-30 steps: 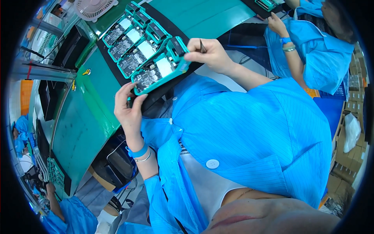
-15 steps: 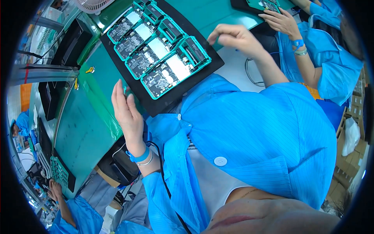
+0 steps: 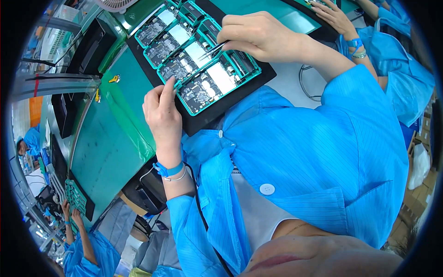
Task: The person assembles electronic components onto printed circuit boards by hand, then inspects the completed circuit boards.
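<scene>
Several teal phone-like housings with dark circuit boards lie in a row on a black mat. My right hand [image 3: 258, 38] is closed on dark tweezers [image 3: 213, 51], whose tips point left over the boards. Beneath them are the nearest housing [image 3: 221, 77] and the second housing [image 3: 196, 53]. My left hand [image 3: 162, 113] is curled at the left end of these two, thumb and index fingertip close together at the teal edge. What sits between those fingertips is too small to make out. A blue band circles my left wrist.
The black mat [image 3: 205, 123] overhangs the green table's [image 3: 99, 152] front edge. Yellow-handled pieces [image 3: 114, 79] lie to the left. A pink-rimmed fan [image 3: 115, 3] stands at the far edge. Co-workers in blue sit at the right [image 3: 383, 60] and lower left [image 3: 90, 249].
My right hand has moved left over the housings, and the tweezers now show in it. My left hand has gone from beside the mat to the housings' left end, its fingers curling in.
</scene>
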{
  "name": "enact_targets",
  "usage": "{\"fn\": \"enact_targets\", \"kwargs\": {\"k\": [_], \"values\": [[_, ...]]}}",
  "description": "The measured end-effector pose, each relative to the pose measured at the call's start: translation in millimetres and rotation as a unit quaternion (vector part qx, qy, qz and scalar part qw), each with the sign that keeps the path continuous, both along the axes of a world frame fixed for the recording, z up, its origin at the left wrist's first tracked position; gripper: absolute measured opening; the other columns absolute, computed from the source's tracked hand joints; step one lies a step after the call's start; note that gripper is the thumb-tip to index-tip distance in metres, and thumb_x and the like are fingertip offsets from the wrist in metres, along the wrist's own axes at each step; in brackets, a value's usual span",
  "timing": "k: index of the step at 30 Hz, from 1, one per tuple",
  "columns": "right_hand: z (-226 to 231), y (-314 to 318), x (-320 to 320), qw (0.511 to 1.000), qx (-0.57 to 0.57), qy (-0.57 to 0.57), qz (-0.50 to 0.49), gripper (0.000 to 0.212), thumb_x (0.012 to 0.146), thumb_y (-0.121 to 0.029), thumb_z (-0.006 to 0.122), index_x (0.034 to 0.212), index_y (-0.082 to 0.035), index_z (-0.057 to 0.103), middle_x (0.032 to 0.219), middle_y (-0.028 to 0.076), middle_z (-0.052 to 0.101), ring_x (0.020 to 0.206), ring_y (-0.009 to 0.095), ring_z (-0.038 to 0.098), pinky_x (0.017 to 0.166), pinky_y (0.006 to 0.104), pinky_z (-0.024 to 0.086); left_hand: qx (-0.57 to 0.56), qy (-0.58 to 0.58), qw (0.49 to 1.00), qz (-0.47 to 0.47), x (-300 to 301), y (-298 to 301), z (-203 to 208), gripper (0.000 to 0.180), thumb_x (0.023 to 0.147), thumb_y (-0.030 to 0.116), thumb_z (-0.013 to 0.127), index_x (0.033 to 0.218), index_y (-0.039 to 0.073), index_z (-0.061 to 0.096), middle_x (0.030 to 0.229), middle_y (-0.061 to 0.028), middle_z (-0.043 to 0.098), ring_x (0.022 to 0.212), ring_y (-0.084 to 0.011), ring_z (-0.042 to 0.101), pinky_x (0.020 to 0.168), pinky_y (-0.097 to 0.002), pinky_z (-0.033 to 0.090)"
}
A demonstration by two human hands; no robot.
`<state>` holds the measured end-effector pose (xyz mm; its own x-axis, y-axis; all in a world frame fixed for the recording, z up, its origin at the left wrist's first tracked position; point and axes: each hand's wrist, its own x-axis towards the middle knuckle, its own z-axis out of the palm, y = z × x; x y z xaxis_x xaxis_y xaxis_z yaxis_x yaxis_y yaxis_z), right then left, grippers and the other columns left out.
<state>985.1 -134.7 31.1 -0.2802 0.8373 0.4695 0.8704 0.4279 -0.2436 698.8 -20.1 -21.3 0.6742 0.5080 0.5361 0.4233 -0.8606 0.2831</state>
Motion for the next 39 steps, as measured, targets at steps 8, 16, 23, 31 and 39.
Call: {"fn": "enact_targets", "kwargs": {"k": [8, 16, 23, 31, 39], "values": [[-10, 14, -22, 0.998, -0.002, -0.069, -0.002, 0.021, 0.096, -0.027, 0.067, 0.101, -0.007, 0.063, 0.095, 0.007, 0.057, 0.076, 0.022, 0.064, 0.061, 0.0362, 0.050, -0.032, -0.027, 0.999, 0.002, -7, -10, -6, 0.038, 0.081, -0.010, 0.069, 0.114, 0.008, 0.074, 0.099, -0.0115, 0.064, 0.091, -0.0279, 0.064, 0.078, -0.0383, 0.052], [-17, 20, -35, 0.997, 0.012, -0.080, -0.001, 0.021, 0.093, -0.027, 0.071, 0.094, -0.007, 0.063, 0.088, 0.006, 0.058, 0.072, 0.020, 0.064, 0.058, 0.0360, 0.049, -0.028, -0.034, 0.999, -0.010, -8, -21, -5, 0.036, 0.081, -0.010, 0.069, 0.112, 0.008, 0.074, 0.099, -0.0117, 0.064, 0.086, -0.0259, 0.065, 0.072, -0.0368, 0.054], [-18, 22, -42, 0.995, -0.010, -0.098, -0.032, 0.024, 0.085, -0.029, 0.076, 0.089, -0.008, 0.063, 0.084, 0.005, 0.061, 0.073, 0.025, 0.067, 0.059, 0.0379, 0.050, -0.057, -0.083, 0.995, 0.005, 0, -25, -11, 0.023, 0.082, -0.008, 0.071, 0.101, 0.004, 0.074, 0.094, -0.0107, 0.065, 0.084, -0.0254, 0.065, 0.070, -0.0362, 0.054], [-14, 27, -51, 0.990, -0.043, -0.125, -0.038, 0.026, 0.083, -0.032, 0.078, 0.085, -0.008, 0.066, 0.082, 0.004, 0.064, 0.070, 0.024, 0.069, 0.058, 0.0378, 0.051, -0.024, -0.077, 0.996, -0.024, -8, -22, -23, 0.025, 0.077, -0.009, 0.072, 0.097, 0.006, 0.074, 0.091, -0.0093, 0.065, 0.083, -0.0260, 0.065, 0.071, -0.0370, 0.053], [-18, 32, -62, 0.982, -0.070, -0.171, -0.031, 0.025, 0.085, -0.032, 0.077, 0.090, -0.009, 0.070, 0.083, 0.004, 0.066, 0.069, 0.021, 0.070, 0.057, 0.0352, 0.053, -0.002, -0.063, 0.997, -0.038, -10, -21, -18, 0.027, 0.077, -0.014, 0.068, 0.097, 0.004, 0.076, 0.092, -0.0093, 0.066, 0.080, -0.0222, 0.067, 0.068, -0.0325, 0.055]]}}
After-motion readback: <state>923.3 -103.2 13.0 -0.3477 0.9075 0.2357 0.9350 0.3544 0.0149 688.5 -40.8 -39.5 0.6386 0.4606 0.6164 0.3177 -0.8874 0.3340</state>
